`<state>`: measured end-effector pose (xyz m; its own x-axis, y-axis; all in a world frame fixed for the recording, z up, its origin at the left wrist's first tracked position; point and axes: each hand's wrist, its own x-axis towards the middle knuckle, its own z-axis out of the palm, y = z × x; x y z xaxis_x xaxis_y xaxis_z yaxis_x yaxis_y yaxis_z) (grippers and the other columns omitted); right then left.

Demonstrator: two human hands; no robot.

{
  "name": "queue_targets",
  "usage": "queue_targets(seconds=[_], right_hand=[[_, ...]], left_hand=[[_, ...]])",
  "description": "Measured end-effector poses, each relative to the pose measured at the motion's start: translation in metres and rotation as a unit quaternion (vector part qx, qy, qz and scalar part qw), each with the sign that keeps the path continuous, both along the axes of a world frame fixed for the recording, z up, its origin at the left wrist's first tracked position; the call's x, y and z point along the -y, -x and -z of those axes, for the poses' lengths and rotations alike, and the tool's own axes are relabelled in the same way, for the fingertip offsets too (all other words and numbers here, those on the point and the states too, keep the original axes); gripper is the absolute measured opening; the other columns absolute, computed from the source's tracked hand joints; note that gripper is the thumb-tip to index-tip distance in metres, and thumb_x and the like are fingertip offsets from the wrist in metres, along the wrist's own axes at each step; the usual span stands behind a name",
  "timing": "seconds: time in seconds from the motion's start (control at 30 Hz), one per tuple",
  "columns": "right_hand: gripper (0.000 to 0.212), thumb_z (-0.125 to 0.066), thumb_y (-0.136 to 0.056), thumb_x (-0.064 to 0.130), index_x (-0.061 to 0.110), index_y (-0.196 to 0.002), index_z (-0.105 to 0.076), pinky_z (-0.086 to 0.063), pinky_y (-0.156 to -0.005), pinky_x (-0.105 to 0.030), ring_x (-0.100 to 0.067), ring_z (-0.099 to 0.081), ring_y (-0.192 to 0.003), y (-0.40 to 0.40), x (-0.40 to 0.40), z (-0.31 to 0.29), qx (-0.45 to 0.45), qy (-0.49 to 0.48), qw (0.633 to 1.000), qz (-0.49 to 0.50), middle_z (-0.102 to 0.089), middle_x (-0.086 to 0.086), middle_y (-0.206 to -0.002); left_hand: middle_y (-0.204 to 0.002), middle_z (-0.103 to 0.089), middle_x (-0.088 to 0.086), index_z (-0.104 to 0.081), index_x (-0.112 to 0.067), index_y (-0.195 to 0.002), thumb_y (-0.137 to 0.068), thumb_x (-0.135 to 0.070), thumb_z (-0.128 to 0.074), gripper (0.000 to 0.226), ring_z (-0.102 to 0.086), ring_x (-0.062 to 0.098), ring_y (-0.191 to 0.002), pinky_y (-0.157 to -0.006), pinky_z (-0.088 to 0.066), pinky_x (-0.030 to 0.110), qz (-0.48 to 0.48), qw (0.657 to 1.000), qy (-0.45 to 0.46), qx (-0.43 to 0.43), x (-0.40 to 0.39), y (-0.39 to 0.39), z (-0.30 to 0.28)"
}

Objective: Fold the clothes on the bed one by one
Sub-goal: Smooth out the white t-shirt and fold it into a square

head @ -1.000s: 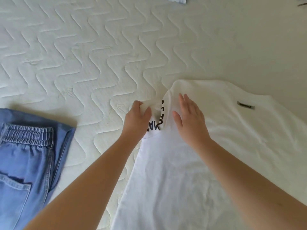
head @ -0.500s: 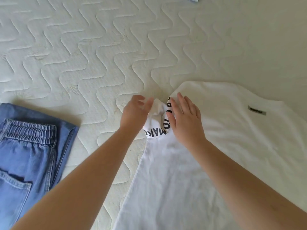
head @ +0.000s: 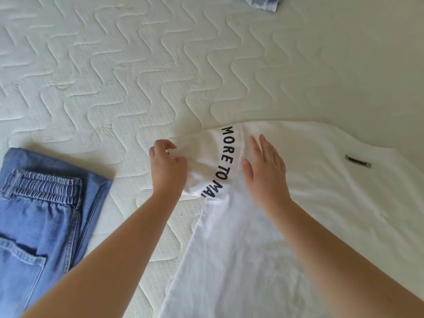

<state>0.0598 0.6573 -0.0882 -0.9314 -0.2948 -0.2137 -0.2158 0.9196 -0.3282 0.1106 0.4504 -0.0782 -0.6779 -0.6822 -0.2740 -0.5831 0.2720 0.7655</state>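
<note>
left hand [head: 168, 171] pinches sleeve [head: 202, 161]; right hand [head: 266, 171] flat on shirt [head: 309, 203].

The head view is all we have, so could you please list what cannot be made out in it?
- Black lettering on the white T-shirt: its end is hidden under a fold.
- Small grey label: its text is too small.
- Light blue cloth: cut off by the top edge.
- Blue denim trousers: cut off by the left edge.
- Left hand: its fingertips are buried in the sleeve fabric.
</note>
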Motion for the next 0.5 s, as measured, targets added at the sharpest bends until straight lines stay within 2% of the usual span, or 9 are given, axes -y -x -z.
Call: queue_targets(seconds=[0.07, 0.13, 0.2, 0.27, 0.33, 0.4, 0.47, 0.5], right_hand=[[0.055, -0.033, -0.104, 0.036, 0.023, -0.155, -0.020, -0.012, -0.118, -0.039, -0.025, -0.012, -0.149, 0.003, 0.001, 0.005, 0.020, -0.026, 0.999, -0.018, -0.011, -0.003, -0.164], [0.053, -0.033, -0.104, 0.034, 0.023, -0.155, -0.023, -0.011, -0.118, -0.039, -0.024, -0.010, -0.150, 0.006, 0.003, 0.009, 0.031, -0.028, 0.999, -0.030, -0.012, -0.002, -0.164], [0.050, -0.034, -0.105, 0.030, 0.023, -0.154, -0.025, -0.011, -0.117, -0.038, -0.023, -0.012, -0.149, 0.014, 0.006, 0.010, 0.030, -0.016, 0.999, -0.031, -0.015, -0.001, -0.163], [0.050, -0.035, -0.105, 0.025, 0.022, -0.154, -0.025, -0.012, -0.117, -0.038, -0.024, -0.015, -0.148, 0.030, 0.010, 0.012, 0.011, -0.009, 0.999, -0.041, -0.019, -0.001, -0.162], [0.051, -0.036, -0.105, 0.022, 0.021, -0.154, -0.023, -0.012, -0.116, -0.039, -0.024, -0.018, -0.148, 0.052, 0.017, 0.012, -0.001, -0.015, 0.998, -0.060, -0.024, -0.001, -0.160], [0.052, -0.039, -0.104, 0.024, 0.024, -0.154, -0.024, -0.010, -0.117, -0.042, -0.024, -0.022, -0.145, 0.073, 0.027, 0.013, 0.015, -0.025, 0.997, -0.069, -0.034, -0.002, -0.154], [0.045, -0.045, -0.102, 0.029, 0.027, -0.146, -0.039, -0.009, -0.116, -0.046, -0.028, -0.032, -0.137, 0.093, 0.034, 0.013, 0.024, -0.058, 0.995, -0.078, -0.047, -0.004, -0.141], [0.038, -0.048, -0.100, 0.033, 0.028, -0.138, -0.048, -0.011, -0.115, -0.047, -0.029, -0.037, -0.131, 0.103, 0.037, 0.011, 0.025, -0.083, 0.992, -0.086, -0.052, -0.005, -0.134]], left_hand=[[-0.126, -0.045, 0.001, -0.047, -0.024, -0.113, -0.077, 0.005, -0.046, 0.047, -0.049, 0.024, -0.114, -0.089, -0.045, 0.036, -0.017, 0.999, 0.009, 0.031, 0.001, -0.008, 0.004], [-0.132, -0.047, 0.003, -0.049, -0.021, -0.125, -0.080, 0.003, -0.048, 0.051, -0.044, 0.026, -0.123, -0.103, -0.039, 0.042, 0.018, 0.999, 0.047, 0.021, 0.002, -0.001, 0.005], [-0.136, -0.050, 0.001, -0.047, -0.022, -0.135, -0.090, -0.011, -0.054, 0.047, -0.043, 0.024, -0.128, -0.109, -0.034, 0.041, 0.125, 0.986, 0.108, 0.016, 0.004, 0.015, 0.007], [-0.141, -0.048, 0.000, -0.044, -0.025, -0.141, -0.094, -0.034, -0.059, 0.050, -0.039, 0.023, -0.133, -0.112, -0.026, 0.043, 0.249, 0.948, 0.184, 0.076, 0.007, 0.034, 0.010], [-0.141, -0.045, 0.003, -0.044, -0.027, -0.140, -0.090, -0.049, -0.061, 0.057, -0.038, 0.027, -0.133, -0.110, -0.024, 0.045, 0.321, 0.899, 0.234, 0.186, 0.015, 0.052, 0.011], [-0.137, -0.046, 0.007, -0.051, -0.026, -0.134, -0.087, -0.055, -0.063, 0.057, -0.040, 0.030, -0.128, -0.105, -0.029, 0.046, 0.352, 0.862, 0.254, 0.263, 0.025, 0.067, 0.008], [-0.130, -0.051, 0.009, -0.057, -0.022, -0.124, -0.086, -0.055, -0.064, 0.051, -0.047, 0.029, -0.118, -0.098, -0.038, 0.042, 0.388, 0.852, 0.220, 0.274, 0.033, 0.078, 0.003], [-0.124, -0.055, 0.008, -0.058, -0.020, -0.116, -0.086, -0.052, -0.067, 0.044, -0.050, 0.027, -0.109, -0.087, -0.043, 0.037, 0.404, 0.859, 0.180, 0.259, 0.037, 0.081, 0.000]])
